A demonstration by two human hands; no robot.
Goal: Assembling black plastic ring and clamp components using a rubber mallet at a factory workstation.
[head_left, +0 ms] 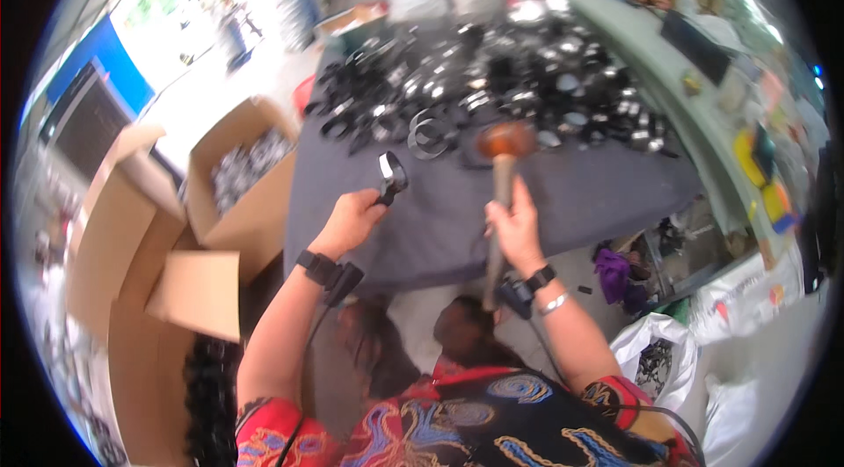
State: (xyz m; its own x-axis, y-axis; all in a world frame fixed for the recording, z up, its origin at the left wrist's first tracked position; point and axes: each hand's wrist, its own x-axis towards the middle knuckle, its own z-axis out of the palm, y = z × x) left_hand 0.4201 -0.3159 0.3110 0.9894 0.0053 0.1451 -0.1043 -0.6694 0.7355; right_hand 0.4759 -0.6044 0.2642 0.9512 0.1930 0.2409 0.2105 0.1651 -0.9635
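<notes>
The left hand (352, 221) pinched a small black ring part (392, 175) above the dark counter (571, 194), while the right hand (514, 225) gripped a wooden mallet (504, 150) upright. It looked mid-assembly; next, I judged, the part needed seating flat before any blow.

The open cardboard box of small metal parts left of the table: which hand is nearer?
Left. The left hand, gripping a small black clamp, is just right of the box; the right hand, holding a wooden mallet, is farther right.
</notes>
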